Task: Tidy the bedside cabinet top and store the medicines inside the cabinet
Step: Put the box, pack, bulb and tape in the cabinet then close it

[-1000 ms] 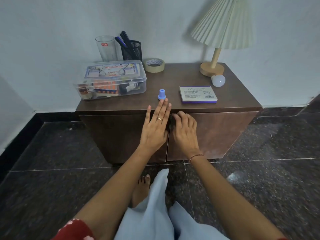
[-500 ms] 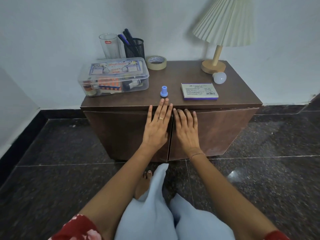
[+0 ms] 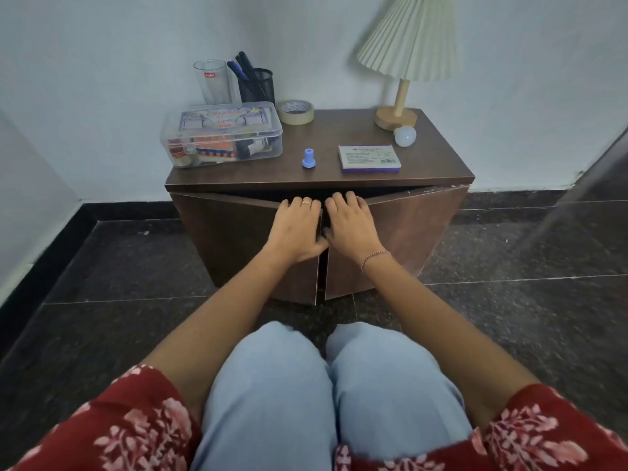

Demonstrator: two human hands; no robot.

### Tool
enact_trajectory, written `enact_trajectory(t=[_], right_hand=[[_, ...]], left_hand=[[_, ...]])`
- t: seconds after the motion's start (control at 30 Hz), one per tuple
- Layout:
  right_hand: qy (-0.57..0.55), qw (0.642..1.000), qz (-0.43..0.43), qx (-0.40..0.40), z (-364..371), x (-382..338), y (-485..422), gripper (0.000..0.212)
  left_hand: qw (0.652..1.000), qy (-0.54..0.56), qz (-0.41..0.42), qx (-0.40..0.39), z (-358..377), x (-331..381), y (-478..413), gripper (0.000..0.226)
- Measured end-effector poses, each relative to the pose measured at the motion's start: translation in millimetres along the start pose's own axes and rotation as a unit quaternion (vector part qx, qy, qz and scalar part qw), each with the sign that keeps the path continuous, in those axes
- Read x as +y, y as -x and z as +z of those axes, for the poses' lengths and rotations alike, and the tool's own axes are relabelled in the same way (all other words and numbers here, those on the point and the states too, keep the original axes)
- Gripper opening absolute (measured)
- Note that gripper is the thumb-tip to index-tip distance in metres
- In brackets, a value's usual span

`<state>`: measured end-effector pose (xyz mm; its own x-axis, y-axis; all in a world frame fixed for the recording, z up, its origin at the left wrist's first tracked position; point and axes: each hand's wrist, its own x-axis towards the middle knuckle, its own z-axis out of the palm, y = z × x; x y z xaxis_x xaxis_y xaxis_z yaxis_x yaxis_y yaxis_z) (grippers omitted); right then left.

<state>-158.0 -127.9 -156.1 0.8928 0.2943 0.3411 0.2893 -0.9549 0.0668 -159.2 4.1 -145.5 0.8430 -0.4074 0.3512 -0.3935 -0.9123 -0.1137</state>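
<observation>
Now both doors stand ajar: left hand [image 3: 295, 229] hooks the left door [image 3: 244, 246], right hand [image 3: 350, 229] the right door [image 3: 407, 232], fingers curled over their top edges. Better to swing them evenly outward, clear of the knees. Medicine box [image 3: 221, 137] waits on the cabinet top [image 3: 339, 178], rear left.

Soft, dim, even light; the lamp [image 3: 409, 51] throws a faint shadow leftward on the wall [image 3: 102, 62]. Wide-angle bending and blur streak the right edge.

matt wood cabinet [image 3: 319, 171], clear plastic box [image 3: 221, 137]
</observation>
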Motion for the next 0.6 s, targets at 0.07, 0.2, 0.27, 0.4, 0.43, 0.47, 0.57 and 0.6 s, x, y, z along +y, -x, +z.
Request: enact_trajectory(t=[0.07, 0.2, 0.27, 0.4, 0.43, 0.47, 0.57, 0.6], right_hand=[[0.034, 0.998, -0.028, -0.036, -5.1, -4.2, -2.2, 0.026], [0.146, 0.978, -0.065, -0.132, -10.9, -13.4, 3.4, 0.021], [0.190, 0.966, -0.062, -0.165, -15.4, -16.8, 5.8, 0.018], [0.284, 0.919, -0.082, -0.260, -25.6, -23.8, 4.2, 0.025], [0.283, 0.908, -0.088, -0.297, -28.5, -25.9, 2.7, 0.032], [0.275, 0.896, -0.085, -0.338, -31.3, -28.2, 1.3, 0.038], [0.283, 0.889, -0.091, -0.347, -31.7, -32.2, 2.1, 0.042], [0.290, 0.890, -0.087, -0.340, -29.7, -32.2, 4.7, 0.044]], left_hand=[[0.999, -0.014, 0.013, -0.049, -12.6, 3.1, -3.9, 0.037], [0.969, -0.143, 0.058, -0.193, -31.4, 18.7, -8.9, 0.029], [0.951, -0.175, 0.048, -0.252, -35.0, 22.1, -18.8, 0.021], [0.912, -0.195, 0.022, -0.361, -39.7, 30.4, -21.8, 0.020], [0.905, -0.207, 0.014, -0.372, -38.1, 33.5, -19.2, 0.022], [0.897, -0.220, 0.007, -0.383, -39.9, 37.1, -13.5, 0.024], [0.884, -0.247, 0.018, -0.396, -40.8, 43.7, 2.5, 0.026], [0.871, -0.264, 0.028, -0.414, -43.4, 45.6, 9.6, 0.025]])
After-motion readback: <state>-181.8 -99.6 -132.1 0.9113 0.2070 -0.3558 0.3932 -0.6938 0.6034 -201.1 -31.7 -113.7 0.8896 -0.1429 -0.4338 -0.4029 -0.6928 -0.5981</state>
